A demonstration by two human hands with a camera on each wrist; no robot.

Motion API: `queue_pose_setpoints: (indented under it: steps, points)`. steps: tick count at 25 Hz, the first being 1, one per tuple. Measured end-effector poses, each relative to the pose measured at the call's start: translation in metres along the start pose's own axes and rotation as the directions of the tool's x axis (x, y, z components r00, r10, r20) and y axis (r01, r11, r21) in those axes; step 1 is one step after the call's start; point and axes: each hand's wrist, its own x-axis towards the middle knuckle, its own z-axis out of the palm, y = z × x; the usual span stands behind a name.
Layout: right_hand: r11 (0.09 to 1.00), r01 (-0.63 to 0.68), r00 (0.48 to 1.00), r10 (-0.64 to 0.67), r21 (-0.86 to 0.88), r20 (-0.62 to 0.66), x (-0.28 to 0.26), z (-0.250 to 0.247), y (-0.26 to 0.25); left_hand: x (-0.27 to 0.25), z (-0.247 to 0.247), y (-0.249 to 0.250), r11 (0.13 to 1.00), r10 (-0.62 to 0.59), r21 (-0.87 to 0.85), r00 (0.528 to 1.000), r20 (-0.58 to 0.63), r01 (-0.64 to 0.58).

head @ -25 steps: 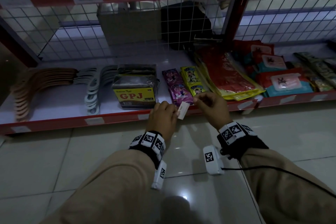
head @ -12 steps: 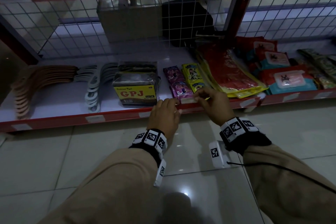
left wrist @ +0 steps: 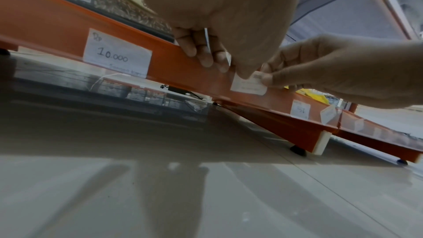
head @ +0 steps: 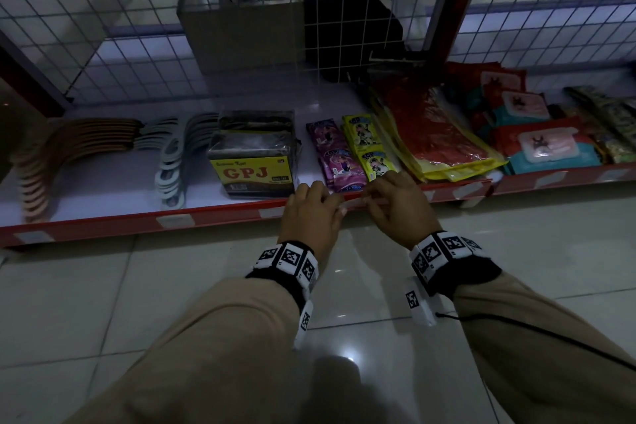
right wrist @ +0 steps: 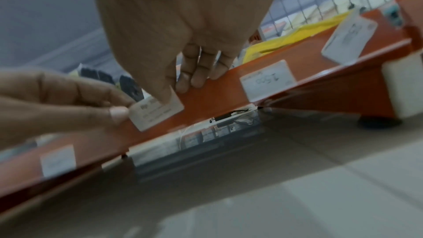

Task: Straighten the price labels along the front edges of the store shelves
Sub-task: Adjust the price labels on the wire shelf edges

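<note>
Both hands pinch the small label (left wrist: 248, 86) against the red front edge (left wrist: 57, 23) of the bottom shelf, left hand (head: 311, 213) on one end, right hand (head: 399, 206) on the other; it looks thin, light and bendy, so hold it gently by its ends.

Head camera looking down at the bottom shelf (head: 220, 217) from above, wrist cameras peering up from near the floor (left wrist: 206, 196), all sharing its red edge.
</note>
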Motion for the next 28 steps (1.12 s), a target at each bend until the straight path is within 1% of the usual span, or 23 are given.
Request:
queue_pose_setpoints:
  steps: [2, 5, 10, 14, 20, 23, 25, 28]
  points:
    - [0.997, 0.038, 0.999, -0.036, -0.068, 0.031, -0.003, -0.001, 0.002, 0.0, 0.001, 0.001, 1.0, -0.004, 0.022, 1.0, 0.006, 0.004]
    - [0.993, 0.04, 0.998, -0.035, -0.112, 0.046, -0.002, -0.001, 0.003, -0.001, 0.001, 0.003, 0.999, -0.006, 0.042, 1.0, 0.015, 0.006]
    - [0.987, 0.065, 0.998, -0.067, -0.149, -0.009, -0.009, 0.004, 0.005, 0.0, 0.002, 0.005, 0.996, -0.004, 0.09, 0.999, 0.035, 0.001]
    - [0.985, 0.048, 0.997, -0.057, -0.165, -0.045, -0.01, 0.006, 0.007, 0.002, 0.003, 0.008, 0.993, -0.038, 0.111, 0.998, 0.044, 0.033]
    - [0.988, 0.045, 0.997, -0.052, -0.145, -0.048, -0.012, 0.006, 0.008, -0.002, 0.003, 0.009, 0.996, -0.016, 0.093, 1.0, 0.008, 0.016]
    - [0.991, 0.047, 0.995, -0.058, -0.127, -0.083, -0.014, 0.0, 0.013, -0.004, 0.0, 0.006, 0.997, 0.006, 0.079, 1.0, 0.002, -0.007]
    - [0.984, 0.036, 0.992, -0.057, -0.173, -0.112, -0.018, -0.005, 0.018, -0.004, -0.002, 0.005, 0.998, 0.02, 0.068, 1.0, -0.01, -0.019]
    - [0.967, -0.029, 0.988, -0.011, -0.254, -0.156, -0.025, -0.011, 0.024, -0.006, -0.005, 0.01, 0.994, 0.019, 0.107, 0.999, -0.046, -0.014]
